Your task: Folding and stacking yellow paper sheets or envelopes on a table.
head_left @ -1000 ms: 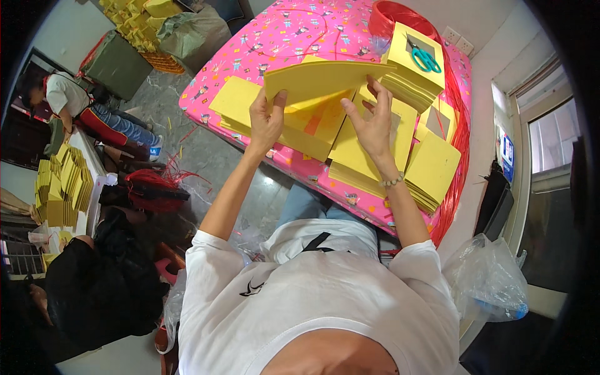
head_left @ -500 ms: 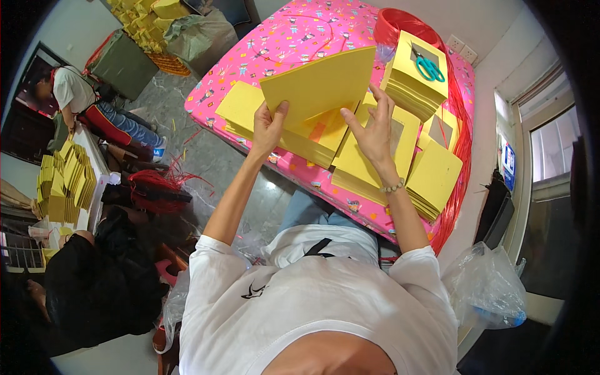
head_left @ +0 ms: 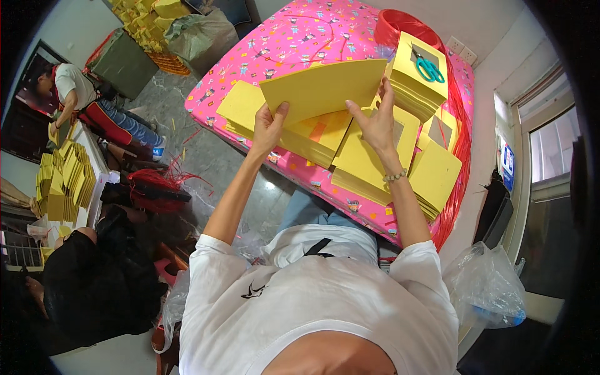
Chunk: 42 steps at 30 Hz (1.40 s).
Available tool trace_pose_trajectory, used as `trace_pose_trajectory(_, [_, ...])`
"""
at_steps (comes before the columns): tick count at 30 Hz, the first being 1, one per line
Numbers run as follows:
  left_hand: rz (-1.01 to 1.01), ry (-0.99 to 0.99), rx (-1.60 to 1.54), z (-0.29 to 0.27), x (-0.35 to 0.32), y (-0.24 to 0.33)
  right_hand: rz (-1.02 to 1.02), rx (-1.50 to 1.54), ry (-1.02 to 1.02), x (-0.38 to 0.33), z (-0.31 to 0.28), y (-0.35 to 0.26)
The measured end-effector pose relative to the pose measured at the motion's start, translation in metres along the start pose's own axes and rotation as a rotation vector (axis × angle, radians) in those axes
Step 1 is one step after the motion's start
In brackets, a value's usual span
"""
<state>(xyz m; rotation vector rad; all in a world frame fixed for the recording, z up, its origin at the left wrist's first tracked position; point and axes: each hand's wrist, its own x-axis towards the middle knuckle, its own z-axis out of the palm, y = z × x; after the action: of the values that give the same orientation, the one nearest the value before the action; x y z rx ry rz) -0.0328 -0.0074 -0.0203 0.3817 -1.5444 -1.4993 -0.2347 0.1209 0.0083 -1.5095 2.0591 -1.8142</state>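
Observation:
A wide yellow paper sheet [head_left: 322,90], or a thin bundle of them, is raised and tilted over the stacks on the pink bed. My left hand [head_left: 269,129] grips its lower left corner, thumb on the near face. At its right edge is my right hand [head_left: 377,124], thumb against the near face and fingers along the edge. Beneath lies a stack of yellow paper [head_left: 306,150] with an orange mark on top. Just right of that, under my right wrist, sits another yellow stack [head_left: 356,159].
Teal-handled scissors [head_left: 429,70] rest on a taller yellow stack [head_left: 415,94]. Red plastic strands [head_left: 464,144] hang along the right side of the patterned pink bed [head_left: 250,69]. Far left, another person [head_left: 78,94] stands at a table with yellow bundles [head_left: 65,178].
The raised sheet has tipped lower and its right end has shifted right. My right hand has moved up and right to its edge. The other person's arms have lifted.

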Motion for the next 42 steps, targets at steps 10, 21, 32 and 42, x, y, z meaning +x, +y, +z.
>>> trace_pose_trajectory(10, [0.023,-0.003,-0.045,0.010,-0.005,0.012,-0.120,-0.199,0.157,-0.039,0.009,-0.043])
trace_pose_trajectory(21, [-0.104,-0.263,-0.056,0.031,-0.002,0.044,0.240,0.502,-0.399,-0.031,0.001,-0.052])
trace_pose_trajectory(32, [0.029,-0.168,-0.003,0.040,0.007,0.024,0.151,0.389,-0.366,-0.032,0.006,-0.031])
trace_pose_trajectory(42, [-0.033,-0.159,-0.024,0.053,0.010,0.035,0.180,0.535,-0.314,-0.019,0.002,-0.021])
